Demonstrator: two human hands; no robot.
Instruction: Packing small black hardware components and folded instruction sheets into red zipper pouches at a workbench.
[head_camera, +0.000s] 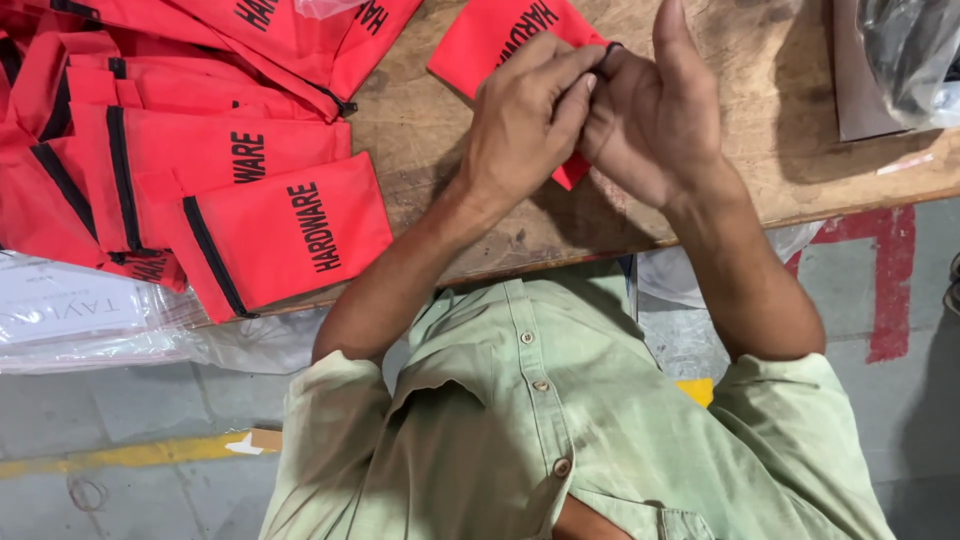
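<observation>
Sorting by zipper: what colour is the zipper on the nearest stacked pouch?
Black, on the red pouch; head view shows it best.

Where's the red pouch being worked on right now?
In the head view, the red pouch lies top centre on the wooden table, under both hands: left hand, right hand. The pile of red pouches sits to its left.

Looks straight down from the head, close above the wooden table (450, 130); chest at 6 o'clock.

Piled red zip pouches (200, 170), wooden table (770, 110)
</observation>
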